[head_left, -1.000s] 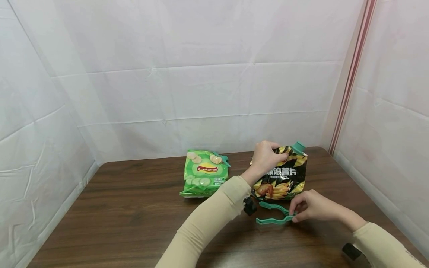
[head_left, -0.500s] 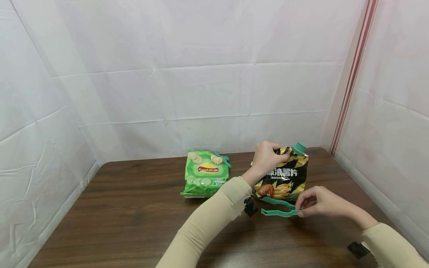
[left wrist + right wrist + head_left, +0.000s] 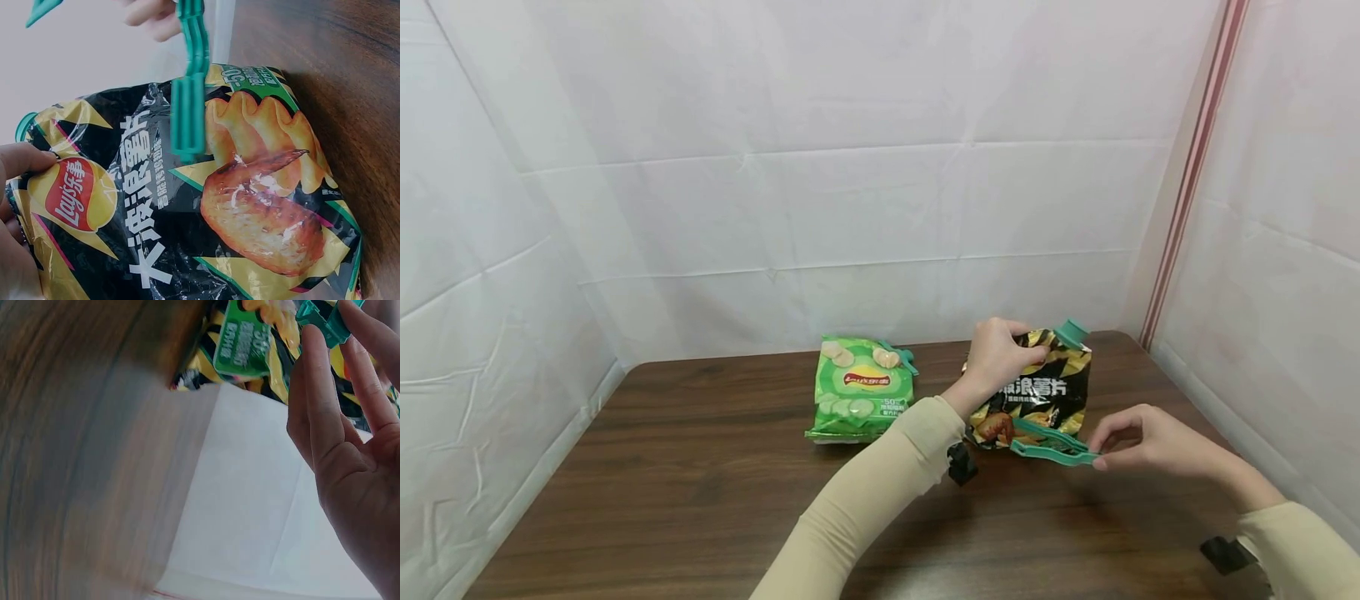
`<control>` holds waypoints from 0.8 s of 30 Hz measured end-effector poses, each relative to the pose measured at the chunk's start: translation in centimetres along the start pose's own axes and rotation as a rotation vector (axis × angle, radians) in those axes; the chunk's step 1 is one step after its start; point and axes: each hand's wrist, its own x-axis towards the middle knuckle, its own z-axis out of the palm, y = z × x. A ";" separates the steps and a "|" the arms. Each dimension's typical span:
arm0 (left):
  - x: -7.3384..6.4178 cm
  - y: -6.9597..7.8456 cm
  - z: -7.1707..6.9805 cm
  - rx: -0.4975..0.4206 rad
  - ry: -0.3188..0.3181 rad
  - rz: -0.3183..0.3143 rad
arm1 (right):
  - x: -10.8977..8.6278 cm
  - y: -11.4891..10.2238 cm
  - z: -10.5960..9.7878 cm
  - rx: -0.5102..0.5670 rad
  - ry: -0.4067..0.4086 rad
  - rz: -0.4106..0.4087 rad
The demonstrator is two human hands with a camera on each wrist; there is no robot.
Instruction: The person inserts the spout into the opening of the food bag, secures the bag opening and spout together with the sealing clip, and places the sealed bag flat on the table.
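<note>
My left hand grips the top of a black and yellow chip bag, which stands upright on the table. At its upper right corner sticks out a green spout-like piece. My right hand pinches the hinge end of a green bag clip between thumb and fingers. The clip's two arms are spread and point left, overlapping the lower front of the bag. In the left wrist view, one clip arm crosses in front of the bag's printed face. The right wrist view shows fingertips around the clip's end.
A green chip bag lies left of the black one, with a green clip piece at its upper right corner. The dark wooden table meets white sheeting behind and at both sides.
My right hand has raised the clip and carried it right and away from me, from the table in front of the bag to over the bag's lower front. My left hand has stayed put.
</note>
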 end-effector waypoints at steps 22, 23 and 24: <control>0.1 -0.2 0.3 -0.001 0.021 0.008 | -1.8 -0.2 -3.5 -0.200 0.232 0.074; 0.1 -0.2 0.3 0.000 0.021 0.007 | -1.9 -0.2 -3.6 -0.208 0.234 0.072; 0.1 -0.2 0.3 -0.001 0.020 0.005 | -2.0 -0.3 -3.8 -0.211 0.234 0.069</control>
